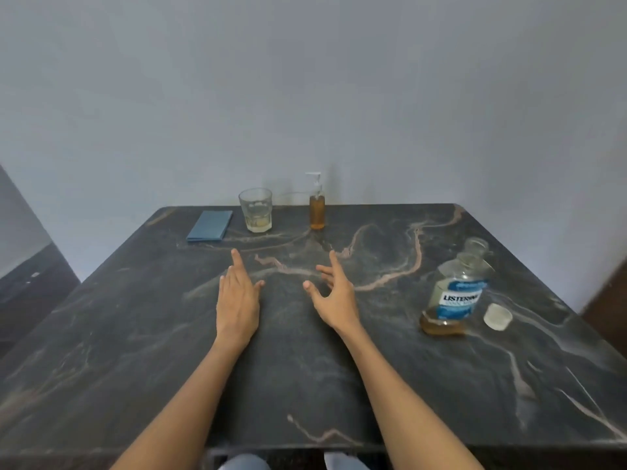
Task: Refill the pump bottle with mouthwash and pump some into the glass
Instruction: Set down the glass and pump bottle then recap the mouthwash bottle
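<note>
Pump bottle (317, 212): upright at the table's far edge, pump head on, amber liquid nearly to the neck.
Glass (255, 210): just left of the pump bottle, a shallow pale-yellow layer at the bottom.
Mouthwash bottle (453, 293): clear, blue label, at right, uncapped; a little amber liquid left at the base.
Cap (497, 316): clear, just right of the mouthwash bottle.
Blue cloth (210, 225): folded, left of the glass.
Table (135, 334): dark marble.
Left hand (237, 301): flat, fingers extended, empty.
Right hand (334, 293): fingers spread and curled, empty.
</note>
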